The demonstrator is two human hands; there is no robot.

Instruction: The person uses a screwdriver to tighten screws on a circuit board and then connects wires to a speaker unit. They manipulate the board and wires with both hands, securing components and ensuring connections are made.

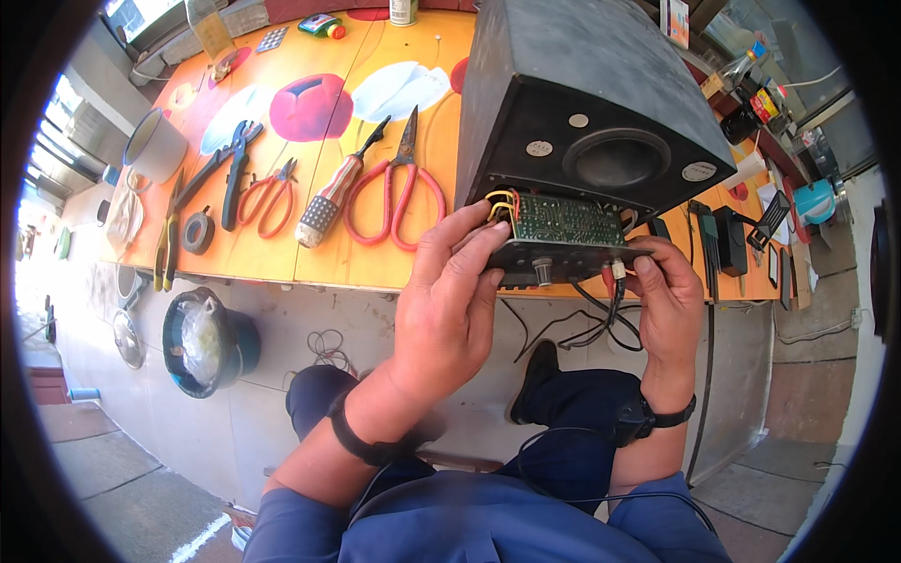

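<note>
A large black speaker box (601,89) with a round port stands on the table. At its lower front edge, a black amplifier panel (514,255) is tilted out, with a green circuit board (568,220) on it. My left hand (449,296) grips the panel's left end, its fingertips by the yellow wires (504,201). The panel's right end is pinched by my right hand (670,298), close to the red and white plugs (615,270). A silver knob (542,271) sticks out of the panel's near face. The speaker's inside is hidden.
Left of the speaker lie red-handled scissors (389,202), a screwdriver (328,199), cutting pliers (271,197), blue pliers (239,174) and a tape roll (198,231). Black cables (572,330) hang below the table edge. A bucket (242,342) stands on the floor.
</note>
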